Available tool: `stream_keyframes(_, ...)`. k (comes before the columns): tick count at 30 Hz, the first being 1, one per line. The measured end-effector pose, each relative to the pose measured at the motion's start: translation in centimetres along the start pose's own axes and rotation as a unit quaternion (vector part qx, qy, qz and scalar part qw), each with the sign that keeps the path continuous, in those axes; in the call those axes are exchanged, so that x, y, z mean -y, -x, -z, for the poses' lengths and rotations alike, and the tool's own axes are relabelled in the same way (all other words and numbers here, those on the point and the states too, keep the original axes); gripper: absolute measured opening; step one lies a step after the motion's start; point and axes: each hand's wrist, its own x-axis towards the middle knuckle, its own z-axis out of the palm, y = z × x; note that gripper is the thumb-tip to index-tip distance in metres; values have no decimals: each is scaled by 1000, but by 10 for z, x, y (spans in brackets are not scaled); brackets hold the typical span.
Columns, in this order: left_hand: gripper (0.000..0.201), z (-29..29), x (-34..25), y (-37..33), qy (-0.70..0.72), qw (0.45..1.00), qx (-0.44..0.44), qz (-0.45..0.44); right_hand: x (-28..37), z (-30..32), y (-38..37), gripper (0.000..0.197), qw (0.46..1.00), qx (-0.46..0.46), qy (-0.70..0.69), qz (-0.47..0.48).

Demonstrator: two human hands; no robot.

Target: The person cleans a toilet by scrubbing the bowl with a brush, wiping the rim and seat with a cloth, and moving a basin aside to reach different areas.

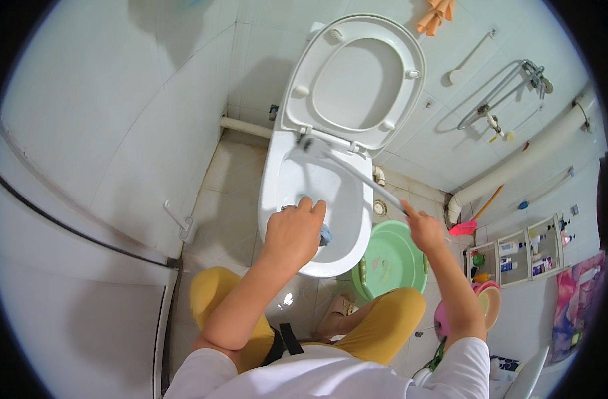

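White ceramic formed the toilet bowl (348,223) beneath the slanting brush (306,143). The right hand (423,227) had its fingers clamped on the handle (361,176); the left hand (294,229) had them closed on a bluish cloth (325,235). Too fast a stroke could have flicked drops onto the left forearm (241,309).

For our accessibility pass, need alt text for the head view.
A person's right hand holds a long-handled brush, its head blurred, over a white toilet bowl with raised seat and lid; the left hand grips a bluish cloth-like item there. A green basin stands right of the bowl.
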Motion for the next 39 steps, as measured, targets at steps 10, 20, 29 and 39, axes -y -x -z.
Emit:
stream_keyframes(10,52,34,43,14,108,990,-45,84,-52,6,29,49,1000,12,-3,-19)
stream_keyframes(20,45,30,63,1,72,975,-122,172,-14,7,0,44,1000,5,-11,-16)
stream_keyframes(29,42,46,76,10,104,951,-198,215,-62,19,58,45,998,28,-17,-50)
stream_keyframes(39,43,29,70,-4,117,954,-187,203,-48,25,68,44,991,60,-83,-83)
